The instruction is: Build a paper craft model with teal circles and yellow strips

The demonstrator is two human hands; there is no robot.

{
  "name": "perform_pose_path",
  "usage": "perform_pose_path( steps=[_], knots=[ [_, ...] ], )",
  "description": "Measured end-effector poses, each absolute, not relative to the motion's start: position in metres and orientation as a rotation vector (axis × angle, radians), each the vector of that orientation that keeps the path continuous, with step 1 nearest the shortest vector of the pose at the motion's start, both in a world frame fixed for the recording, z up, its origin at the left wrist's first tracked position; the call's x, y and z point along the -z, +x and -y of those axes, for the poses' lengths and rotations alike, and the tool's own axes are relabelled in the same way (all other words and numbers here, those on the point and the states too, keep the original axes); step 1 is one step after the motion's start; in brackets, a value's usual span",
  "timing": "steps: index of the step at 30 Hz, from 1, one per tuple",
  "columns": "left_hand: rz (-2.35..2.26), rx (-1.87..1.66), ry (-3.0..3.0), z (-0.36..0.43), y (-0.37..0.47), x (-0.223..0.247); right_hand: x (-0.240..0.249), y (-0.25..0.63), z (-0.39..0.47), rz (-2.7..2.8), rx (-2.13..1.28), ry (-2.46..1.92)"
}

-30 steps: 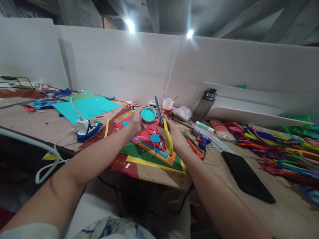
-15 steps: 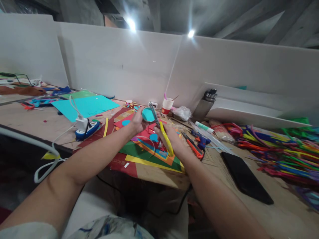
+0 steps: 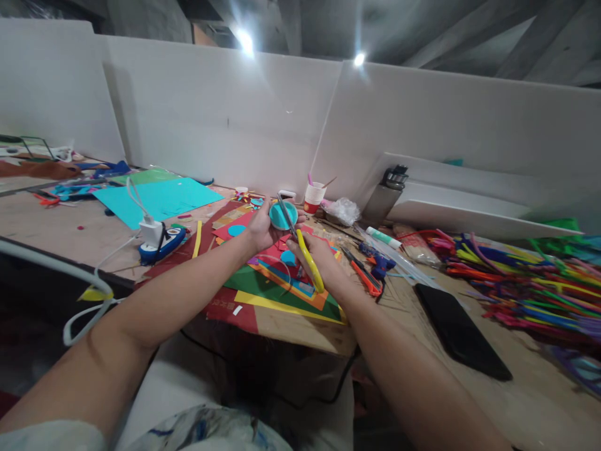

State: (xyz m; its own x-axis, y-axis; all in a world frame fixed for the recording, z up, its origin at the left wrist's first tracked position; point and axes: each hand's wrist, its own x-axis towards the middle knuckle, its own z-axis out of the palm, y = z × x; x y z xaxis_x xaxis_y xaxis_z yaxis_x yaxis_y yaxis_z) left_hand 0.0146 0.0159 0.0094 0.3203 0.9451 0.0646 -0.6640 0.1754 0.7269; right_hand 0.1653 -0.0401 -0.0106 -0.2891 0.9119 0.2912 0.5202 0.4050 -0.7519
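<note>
My left hand (image 3: pixel 265 230) is closed around a shallow round cup (image 3: pixel 278 217) with a turquoise inside and a pale rim, its mouth turned toward me. In my right hand (image 3: pixel 320 254) is a pair of scissors (image 3: pixel 307 258) with yellow handles. The scissor blades point up and left and cross in front of the cup; whether they touch it I cannot tell. Under my hands lie sheets of coloured paper, among them a green sheet (image 3: pixel 244 282) and a turquoise paper disc (image 3: pixel 288 257).
A black phone (image 3: pixel 462 332) and an orange utility knife (image 3: pixel 364 275) lie to the right, with many pipe cleaners (image 3: pixel 530 282) beyond. Stacked paper cups (image 3: pixel 315 195) and a grey bottle (image 3: pixel 385 197) stand at the back. A blue power strip (image 3: pixel 162 246) sits left.
The scissors have tilted further over the cup, the blades leaning more to the left. The cup's mouth shows slightly more. The whole view has shifted a little.
</note>
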Motion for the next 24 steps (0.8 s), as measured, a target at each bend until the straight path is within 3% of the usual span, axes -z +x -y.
perform_pose_path(
  steps=[24],
  knots=[
    [-0.433, -1.203, 0.715, -0.0118, 0.0159, -0.0137, 0.0112, 0.1643, 0.0393, 1.939, -0.687, -1.235]
  ],
)
